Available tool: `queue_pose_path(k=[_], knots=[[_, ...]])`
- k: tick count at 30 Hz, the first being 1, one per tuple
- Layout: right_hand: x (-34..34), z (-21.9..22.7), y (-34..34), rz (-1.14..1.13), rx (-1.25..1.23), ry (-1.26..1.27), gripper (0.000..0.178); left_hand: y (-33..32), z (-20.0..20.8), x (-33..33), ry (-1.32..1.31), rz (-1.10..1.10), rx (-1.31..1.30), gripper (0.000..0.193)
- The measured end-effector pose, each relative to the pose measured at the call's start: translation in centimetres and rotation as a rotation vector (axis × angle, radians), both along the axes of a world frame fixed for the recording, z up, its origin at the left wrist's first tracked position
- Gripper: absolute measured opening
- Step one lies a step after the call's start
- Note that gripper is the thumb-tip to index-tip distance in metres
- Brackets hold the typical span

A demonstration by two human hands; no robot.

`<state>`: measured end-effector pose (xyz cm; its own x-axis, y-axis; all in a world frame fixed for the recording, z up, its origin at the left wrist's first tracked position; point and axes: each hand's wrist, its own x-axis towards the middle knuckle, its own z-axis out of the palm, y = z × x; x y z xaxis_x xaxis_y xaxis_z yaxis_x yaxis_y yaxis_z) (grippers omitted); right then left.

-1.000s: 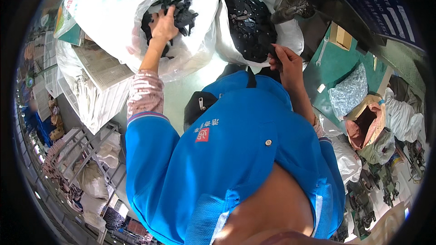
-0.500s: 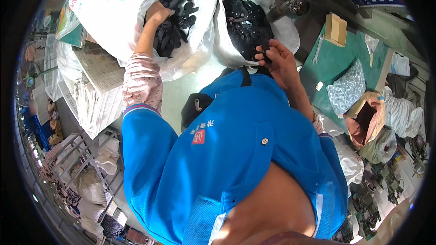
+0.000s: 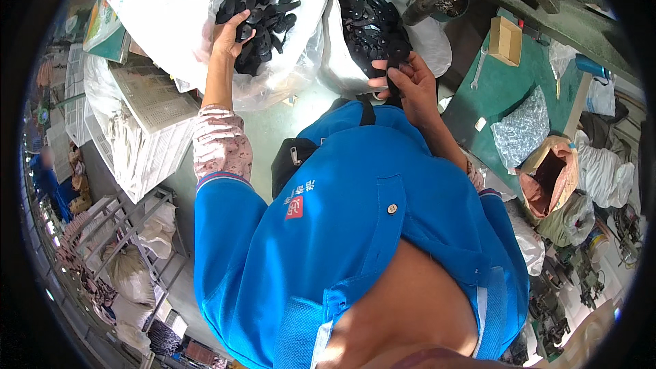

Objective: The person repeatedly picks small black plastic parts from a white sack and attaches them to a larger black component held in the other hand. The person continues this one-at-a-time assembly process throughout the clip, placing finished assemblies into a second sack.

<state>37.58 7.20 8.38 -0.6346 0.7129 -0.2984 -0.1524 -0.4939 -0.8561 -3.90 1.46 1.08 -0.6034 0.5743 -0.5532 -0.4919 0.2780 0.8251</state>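
Holding a black part (image 3: pixel 392 80) in the right hand (image 3: pixel 410 80), just above center and a bit right in the frame, thumb on one side, fingers on the other, so grasp is closed on it. Part looks upright, lower end near the blue shirt (image 3: pixel 328 178); where its upper end stops is hard to tell against the black pile (image 3: pixel 369 20) behind. That pile sits in the right bag (image 3: pixel 430 44), white, top center, just beyond the hand. Left hand (image 3: pixel 231 35) is in the left bag (image 3: pixel 164 7), also white, upper left of center, fingers curled at the left edge of the loose parts (image 3: pixel 263 51), thumb and forefinger spread around some dark pieces; cannot tell if they grip one. Loose parts are black, long with round ends, heaped in all directions. Metal machine (image 3: pixel 427 7) at upper right of center, next to the right bag. Green table (image 3: pixel 461 113) right of the right hand, bearing a wrench (image 3: pixel 480 70), an open carton (image 3: pixel 505 42) beside it, and a clear packet (image 3: pixel 523 126) lower down. Brown sack (image 3: pixel 547 178) stands open at the right, white sacks (image 3: pixel 605 174) next to it. Stacked trays (image 3: pixel 154 102) at left, metal rack (image 3: pixel 140 232) at lower left, black pouch (image 3: pixel 292 164) by the shirt, mid frame
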Motion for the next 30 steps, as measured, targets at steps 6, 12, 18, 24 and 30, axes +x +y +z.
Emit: queue_pose_path(k=[6,12,18,24,30], knots=[[-1.3,-0.4,0.5,0.054,0.415,-0.226,0.028,-1.0,2.1,4.8,-0.200,-0.035,0.287,0.022],[-1.2,2.7,2.6,0.251,0.698,-0.271,0.030,0.7,4.9,12.1,-0.329,-0.206,0.266,0.022],[1.0,4.2,5.3,0.372,1.745,-0.409,0.027,3.4,6.5,17.0,-0.353,-0.395,0.278,0.027],[0.8,4.8,5.4,0.416,1.981,-0.530,0.023,4.6,8.7,20.5,-0.373,-0.529,0.290,0.020],[2.0,4.2,5.7,0.411,2.008,-0.496,0.035,4.7,8.8,21.2,-0.365,-0.543,0.308,0.022]])
